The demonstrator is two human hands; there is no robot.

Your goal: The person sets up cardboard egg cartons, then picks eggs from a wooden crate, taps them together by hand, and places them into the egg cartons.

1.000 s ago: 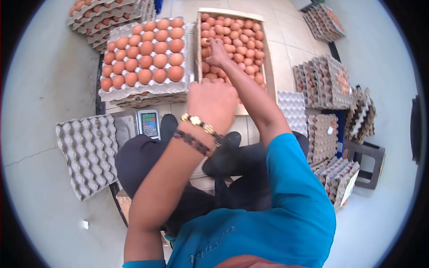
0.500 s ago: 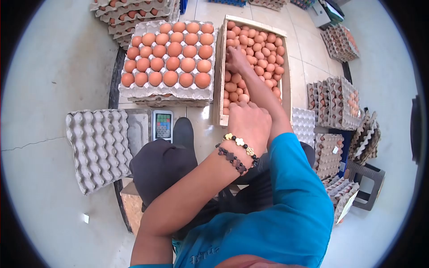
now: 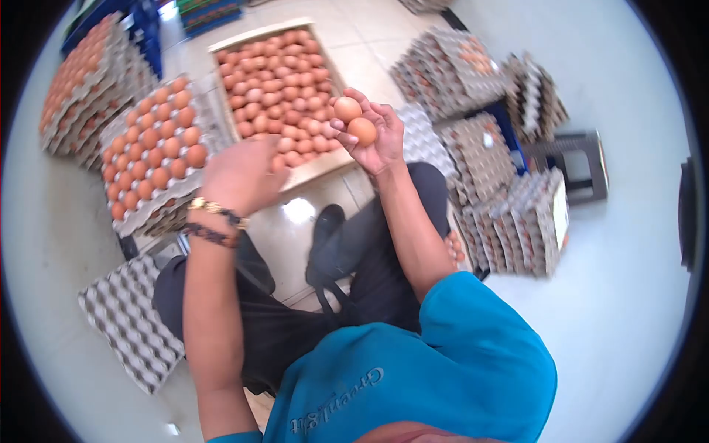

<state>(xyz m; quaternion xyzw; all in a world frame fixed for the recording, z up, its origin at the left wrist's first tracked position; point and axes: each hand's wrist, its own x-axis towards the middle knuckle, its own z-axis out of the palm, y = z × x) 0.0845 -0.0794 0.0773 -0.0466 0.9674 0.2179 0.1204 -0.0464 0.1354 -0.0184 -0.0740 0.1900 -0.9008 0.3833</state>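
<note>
My right hand (image 3: pixel 384 140) is raised palm up near the right side of a wooden crate (image 3: pixel 321 171). Two brown eggs rest in its curled fingers: an upper egg (image 3: pixel 347 110) and a lower egg (image 3: pixel 362 131). Many loose eggs (image 3: pixel 273 88) fill the crate. My left hand (image 3: pixel 247 173), with bracelets at the wrist, is over the crate's near left corner. Motion smears its fingers, so I cannot see whether it holds anything. Left of the crate, a stack of pulp egg trays (image 3: pixel 166 203) carries rows of eggs on top.
A grey pulp tray (image 3: pixel 133 317) lies at lower left. Another tall tray stack (image 3: pixel 88 92) stands at far left. On the right are several tray stacks (image 3: pixel 450 74), a blue crate (image 3: pixel 515 144) and a dark stool (image 3: pixel 594 173).
My right hand has left the crate's eggs and come up to the right with two eggs. My left hand has swung left, uncrossing my arms. The view has turned and shifted.
</note>
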